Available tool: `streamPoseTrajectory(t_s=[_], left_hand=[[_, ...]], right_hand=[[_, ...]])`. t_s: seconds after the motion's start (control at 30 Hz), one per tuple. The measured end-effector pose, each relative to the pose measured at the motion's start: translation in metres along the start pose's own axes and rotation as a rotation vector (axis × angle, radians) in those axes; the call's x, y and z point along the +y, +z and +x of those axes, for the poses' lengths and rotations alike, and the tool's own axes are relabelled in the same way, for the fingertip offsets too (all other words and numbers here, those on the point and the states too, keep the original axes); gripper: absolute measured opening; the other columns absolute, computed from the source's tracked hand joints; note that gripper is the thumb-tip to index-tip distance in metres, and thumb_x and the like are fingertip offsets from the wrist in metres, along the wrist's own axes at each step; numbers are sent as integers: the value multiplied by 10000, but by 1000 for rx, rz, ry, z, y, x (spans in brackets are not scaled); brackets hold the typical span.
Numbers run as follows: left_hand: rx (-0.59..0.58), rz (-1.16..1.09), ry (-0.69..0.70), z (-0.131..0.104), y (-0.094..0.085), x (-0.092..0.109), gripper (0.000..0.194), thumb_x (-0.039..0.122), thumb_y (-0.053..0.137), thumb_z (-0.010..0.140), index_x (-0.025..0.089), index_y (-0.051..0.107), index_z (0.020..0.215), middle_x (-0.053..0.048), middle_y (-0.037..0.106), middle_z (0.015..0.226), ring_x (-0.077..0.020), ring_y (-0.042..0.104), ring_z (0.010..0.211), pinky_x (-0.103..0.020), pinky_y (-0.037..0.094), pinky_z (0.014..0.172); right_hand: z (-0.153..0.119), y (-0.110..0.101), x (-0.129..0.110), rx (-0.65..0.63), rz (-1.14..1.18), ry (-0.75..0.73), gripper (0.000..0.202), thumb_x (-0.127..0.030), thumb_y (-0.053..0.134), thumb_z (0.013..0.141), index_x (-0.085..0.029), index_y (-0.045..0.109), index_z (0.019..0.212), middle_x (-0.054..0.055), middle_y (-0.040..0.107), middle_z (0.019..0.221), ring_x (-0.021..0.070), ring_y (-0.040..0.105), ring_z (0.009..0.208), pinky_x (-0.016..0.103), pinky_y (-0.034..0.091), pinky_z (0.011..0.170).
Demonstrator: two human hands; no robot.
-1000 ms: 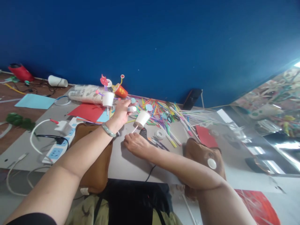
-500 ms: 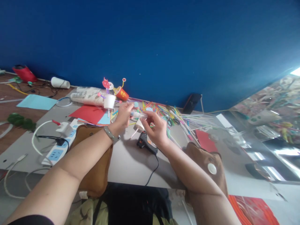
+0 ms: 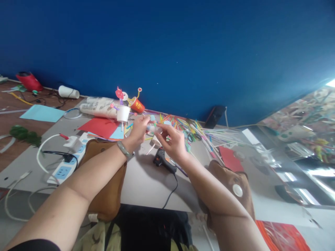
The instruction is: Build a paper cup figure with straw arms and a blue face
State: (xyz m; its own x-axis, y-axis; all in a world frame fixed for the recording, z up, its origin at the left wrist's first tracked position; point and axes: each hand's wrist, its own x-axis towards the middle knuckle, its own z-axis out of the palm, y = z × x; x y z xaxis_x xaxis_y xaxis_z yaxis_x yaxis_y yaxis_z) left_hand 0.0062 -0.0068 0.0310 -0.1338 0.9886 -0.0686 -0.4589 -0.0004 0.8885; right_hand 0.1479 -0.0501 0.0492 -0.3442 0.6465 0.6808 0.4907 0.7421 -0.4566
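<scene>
My left hand (image 3: 139,130) is closed, its fingertips pinched around a small translucent whitish piece (image 3: 154,129) whose kind I cannot make out. From the other side, the thumb and fingers of my right hand (image 3: 173,140) close on the same piece. A pale blue round bit (image 3: 152,118) shows just above the left fingertips; whether it is held is unclear. Below the hands lies a black glue gun (image 3: 164,160) with its cord running to the table edge. A white paper cup (image 3: 156,141) with a thin white stick is partly hidden behind my right hand.
Colourful straws and sticks (image 3: 193,130) spread along the blue wall. A decorated white cup (image 3: 123,113), an orange cup (image 3: 138,105), red paper (image 3: 99,127) and stacked cups (image 3: 98,107) stand left. A power strip (image 3: 62,171) and brown pouch (image 3: 108,190) lie nearer; another brown pouch (image 3: 227,177) sits right.
My right fingertips have shifted slightly left, nearer the left hand, over the translucent piece. The left hand keeps its pinch almost in place.
</scene>
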Motion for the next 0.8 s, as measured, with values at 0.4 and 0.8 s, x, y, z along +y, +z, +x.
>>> streamPoseTrajectory(t_s=[0.4,0.8], left_hand=[[36,51,94,4,-3,-8,195,259,612,859,161,575,696,-15,616,669,-67,467,442,-203,300,410],[29,34,-19,-8,2,0,164,199,577,854,163,532,700,29,514,585,-84,470,476,-197,332,432]], right_hand=[[1,5,2,-62,41,63,139,-291,627,926,-195,671,1015,-13,665,731,102,575,602,228,476,606],[2,12,1,-69,126,79,157,-281,610,925,-169,663,1022,34,730,850,109,611,661,234,493,625]])
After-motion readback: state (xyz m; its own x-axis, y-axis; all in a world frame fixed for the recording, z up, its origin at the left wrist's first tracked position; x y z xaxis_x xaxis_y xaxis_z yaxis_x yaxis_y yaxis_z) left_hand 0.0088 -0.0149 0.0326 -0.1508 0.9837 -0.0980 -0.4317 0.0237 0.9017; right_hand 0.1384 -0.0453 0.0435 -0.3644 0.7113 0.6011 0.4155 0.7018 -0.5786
